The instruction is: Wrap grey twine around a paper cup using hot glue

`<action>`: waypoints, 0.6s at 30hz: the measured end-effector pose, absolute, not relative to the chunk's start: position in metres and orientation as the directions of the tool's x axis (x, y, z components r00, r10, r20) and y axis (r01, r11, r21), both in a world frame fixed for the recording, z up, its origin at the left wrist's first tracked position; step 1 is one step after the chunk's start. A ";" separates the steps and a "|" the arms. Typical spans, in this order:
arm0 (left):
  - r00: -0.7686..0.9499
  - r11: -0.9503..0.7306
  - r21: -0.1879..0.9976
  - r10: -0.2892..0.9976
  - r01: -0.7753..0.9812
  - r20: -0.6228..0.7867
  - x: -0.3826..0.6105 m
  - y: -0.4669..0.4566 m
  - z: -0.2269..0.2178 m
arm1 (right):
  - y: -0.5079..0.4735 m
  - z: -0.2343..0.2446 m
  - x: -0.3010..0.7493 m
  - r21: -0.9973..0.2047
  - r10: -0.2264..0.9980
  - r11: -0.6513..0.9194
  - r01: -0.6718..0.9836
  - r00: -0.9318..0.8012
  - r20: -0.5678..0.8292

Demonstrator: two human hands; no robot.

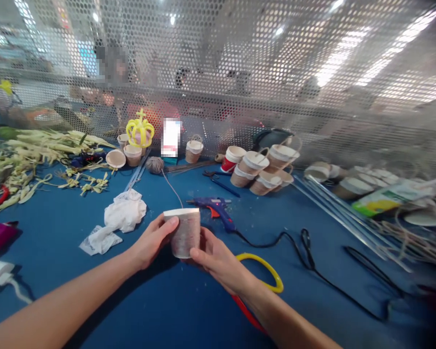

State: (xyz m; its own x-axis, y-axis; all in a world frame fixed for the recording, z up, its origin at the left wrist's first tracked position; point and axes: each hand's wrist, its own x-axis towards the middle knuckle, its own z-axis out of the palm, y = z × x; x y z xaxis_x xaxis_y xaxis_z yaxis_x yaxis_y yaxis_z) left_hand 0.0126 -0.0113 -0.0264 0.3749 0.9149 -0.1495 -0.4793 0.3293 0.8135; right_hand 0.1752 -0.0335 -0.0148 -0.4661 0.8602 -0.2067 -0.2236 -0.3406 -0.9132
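Note:
Between both hands a small paper cup (185, 235) is held up over the blue table. Its side looks covered in greyish-brown yarn, and a white band shows at its upper edge. My left hand (156, 240) grips its left side, thumb near the top. My right hand (210, 254) holds the lower right side, thumb near the bottom. A strand runs from behind the cup to a yarn ball (154, 165) farther back. Just beyond the cup lies a blue hot glue gun (218, 209). Scissors with a yellow and red handle (278, 281) lie partly under my right forearm.
Crumpled white plastic (125, 213) lies to the left. Several wrapped cups (252, 162) stand at the back right, near clear glue sticks (356, 220). A black cord (287, 235) crosses the right side. Dried husks (39, 150) fill the back left; a perforated metal screen (210, 58) stands behind.

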 end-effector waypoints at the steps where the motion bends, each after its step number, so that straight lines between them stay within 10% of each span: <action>1: 0.374 0.332 0.811 0.915 -0.482 -0.152 0.013 -0.011 -0.027 | -0.034 -0.015 0.175 -0.919 0.867 -0.335 -0.210 -0.450 -0.214; 18: 0.460 0.094 0.985 0.888 -0.145 -0.017 0.013 -0.023 -0.020 | -0.034 -0.008 0.177 -0.924 0.893 -0.240 -0.299 -0.440 -0.090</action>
State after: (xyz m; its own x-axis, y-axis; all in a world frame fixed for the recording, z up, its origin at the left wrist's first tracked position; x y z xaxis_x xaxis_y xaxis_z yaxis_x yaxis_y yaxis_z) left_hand 0.0134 -0.0226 -0.0198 0.4602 0.8876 -0.0175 -0.1446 0.0943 0.9850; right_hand 0.1773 -0.0343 -0.0075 -0.4402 0.8934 -0.0899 -0.2989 -0.2402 -0.9236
